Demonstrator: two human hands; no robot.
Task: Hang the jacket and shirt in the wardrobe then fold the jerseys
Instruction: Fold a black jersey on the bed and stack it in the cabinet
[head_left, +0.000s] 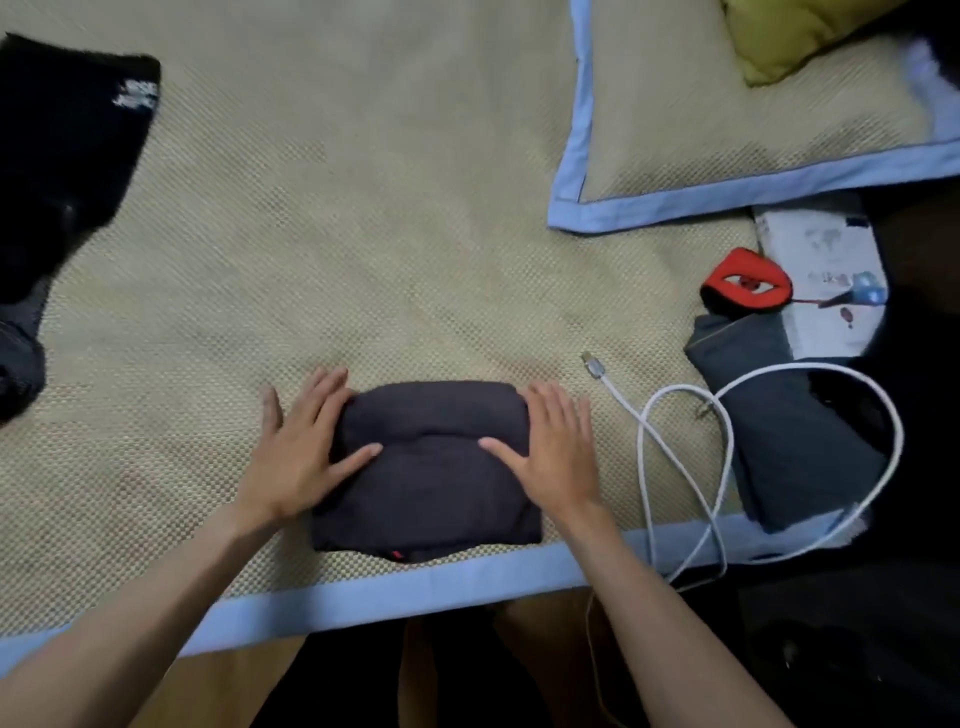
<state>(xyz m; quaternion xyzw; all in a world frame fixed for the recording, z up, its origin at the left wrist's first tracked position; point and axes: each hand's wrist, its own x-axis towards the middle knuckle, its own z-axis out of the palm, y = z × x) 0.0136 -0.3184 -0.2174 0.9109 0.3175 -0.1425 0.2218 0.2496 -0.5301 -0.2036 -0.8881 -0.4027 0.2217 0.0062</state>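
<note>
Dark charcoal folded jersey (426, 473): compact rectangular bundle, lying on the woven straw-coloured bed mat (363, 234) close to the mat's near light-blue fabric border (395, 592). A horizontal crease runs across the middle of the bundle; small red tag visible at its near edge.

Left hand (301, 447): flat, fingers spread wide, palm down against the left side of the jersey; thumb lies on the fabric, outer fingers rest on the mat. Nothing gripped.

Right hand (550, 452): flat, fingers extended and loosely together, palm down on the right side of the jersey; thumb reaches onto the fabric. Nothing gripped.

Both forearms bare, entering from the near edge.

Second garment: black fabric item with white lettering (67, 156), at the far left of the mat, well apart from the jersey.

Right of the jersey: white charging cable (675, 441) looped on the mat, its plug end free; cable crosses a folded grey-blue cloth (789, 431). Beyond that, a red and black pouch with an eye design (748, 283) beside a white box (826, 275). Blue-edged woven pillow (727, 104) at upper right, with a yellow-green cushion (779, 36) on it.
</note>
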